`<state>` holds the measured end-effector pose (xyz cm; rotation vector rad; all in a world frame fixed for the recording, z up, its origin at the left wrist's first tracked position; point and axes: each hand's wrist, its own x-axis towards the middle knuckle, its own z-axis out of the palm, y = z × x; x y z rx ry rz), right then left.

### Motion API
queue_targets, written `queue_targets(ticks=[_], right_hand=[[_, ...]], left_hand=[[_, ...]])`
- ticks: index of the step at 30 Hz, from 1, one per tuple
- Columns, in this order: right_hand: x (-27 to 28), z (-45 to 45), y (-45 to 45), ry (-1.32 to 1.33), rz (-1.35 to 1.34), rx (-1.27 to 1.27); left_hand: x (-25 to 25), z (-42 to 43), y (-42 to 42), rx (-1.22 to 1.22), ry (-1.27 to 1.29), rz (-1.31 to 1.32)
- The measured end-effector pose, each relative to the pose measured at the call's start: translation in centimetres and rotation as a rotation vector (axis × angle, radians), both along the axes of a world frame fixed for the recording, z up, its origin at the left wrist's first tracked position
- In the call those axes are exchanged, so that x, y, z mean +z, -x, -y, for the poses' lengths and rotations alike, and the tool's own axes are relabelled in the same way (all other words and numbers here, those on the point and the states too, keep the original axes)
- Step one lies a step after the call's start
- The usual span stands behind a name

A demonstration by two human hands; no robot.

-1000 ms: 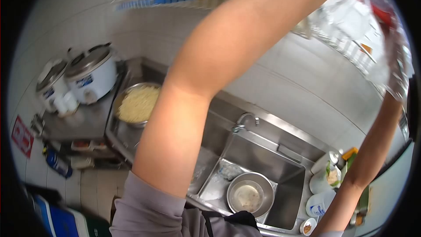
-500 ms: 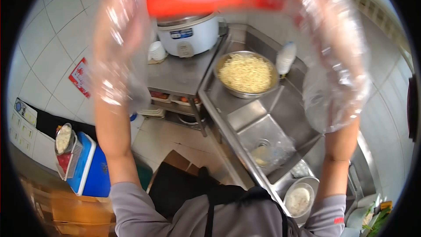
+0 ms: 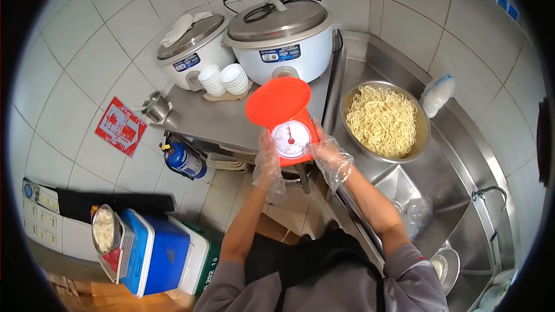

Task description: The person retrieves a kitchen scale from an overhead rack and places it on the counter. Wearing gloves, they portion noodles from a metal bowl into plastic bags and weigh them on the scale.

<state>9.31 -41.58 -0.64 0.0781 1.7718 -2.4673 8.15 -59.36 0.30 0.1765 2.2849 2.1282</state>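
Observation:
Between my two hands is a red kitchen scale (image 3: 302, 130) with a round white dial and a red pan on top. My left hand (image 3: 267, 162), in a clear plastic glove, grips its left side. On the right side my right hand (image 3: 329, 155), gloved the same way, holds the body of the scale. The scale is in the air, in front of the steel table's edge. Fingers behind the scale are partly hidden. Right of it, a steel bowl (image 3: 426, 133) full of yellow noodles (image 3: 381, 121) stands on the sink unit.
Two rice cookers (image 3: 280, 37) and stacked white cups (image 3: 233, 78) stand on the steel table (image 3: 217, 110). A bagged bottle (image 3: 437, 95) is behind the noodle bowl. The sink (image 3: 399, 182) holds a plastic bag. At lower left are a blue cooler (image 3: 162, 254) and a fire extinguisher (image 3: 184, 160).
Both hands have come down with the red scale, from high at the top of the view to in front of the steel table. My view has shifted, showing the rice cookers more fully.

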Motion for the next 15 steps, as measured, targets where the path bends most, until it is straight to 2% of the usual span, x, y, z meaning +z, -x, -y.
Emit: queue_targets(ticks=[3,4,6,8,9,11,12,15], right_hand=[[-1.2,0.3,3.2,0.074,0.017,0.003],[-0.4,-0.4,3.3,-0.032,0.049,0.052],[-2.6,-0.6,5.5,-0.031,-0.002,0.052],[-3.4,-0.9,6.7,-0.058,-0.025,0.085],[-4.5,-1.3,7.4,-0.159,-0.008,0.118],[-7.1,-2.5,9.0,-0.356,0.035,0.184],[-5.3,-2.7,9.2,-0.528,0.094,0.214],[-4.5,-3.2,10.3,-0.785,0.013,0.183]], left_hand=[[-1.0,0.2,3.3,0.025,0.089,0.017],[-1.3,0.1,4.3,0.029,0.113,0.01],[-2.1,-0.2,6.9,0.018,0.133,-0.069],[-4.0,-1.0,8.7,-0.028,-0.137,-0.156],[-4.9,-1.0,9.0,-0.053,-0.263,-0.187],[-5.4,-0.2,9.6,-0.082,-0.143,-0.174],[-5.4,0.0,9.9,-0.1,-0.088,-0.166],[-6.1,0.5,10.8,-0.057,0.145,-0.125]])
